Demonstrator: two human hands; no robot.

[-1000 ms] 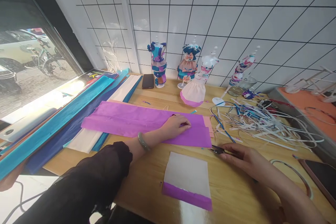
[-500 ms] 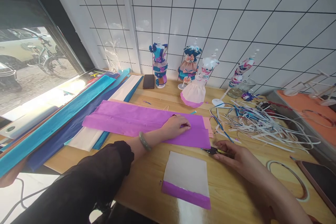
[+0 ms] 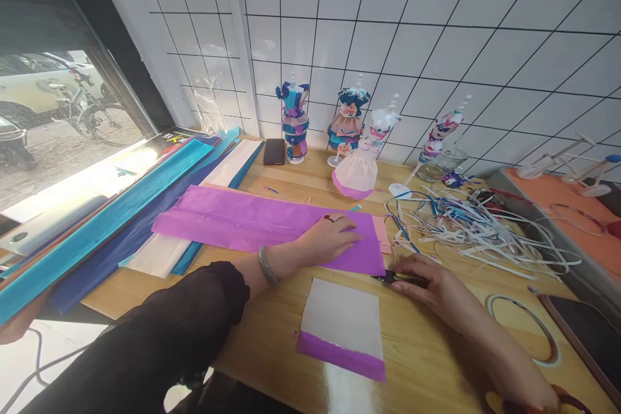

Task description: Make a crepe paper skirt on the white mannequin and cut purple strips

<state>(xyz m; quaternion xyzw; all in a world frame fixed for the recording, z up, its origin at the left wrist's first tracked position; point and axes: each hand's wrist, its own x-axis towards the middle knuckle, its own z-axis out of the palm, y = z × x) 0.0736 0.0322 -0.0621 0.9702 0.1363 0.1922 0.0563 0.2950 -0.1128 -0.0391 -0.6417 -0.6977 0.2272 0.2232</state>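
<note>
My left hand lies flat, fingers stretched out, on the right end of a long purple crepe paper sheet spread on the wooden table. My right hand rests on the table beside the sheet's right corner, its fingers closed around small dark scissors whose tips point left at the paper's edge. In front of me lies a white paper piece with a purple band along its near edge.
Folded teal, blue and white paper sheets lie at the left. Several dressed mini mannequins and a phone stand at the back. A tangle of paper strips fills the right; a tape ring and an orange tray are beyond it.
My right hand has slid left with the scissors toward the purple sheet's corner. My left hand's fingers have flattened and reached slightly right on the sheet.
</note>
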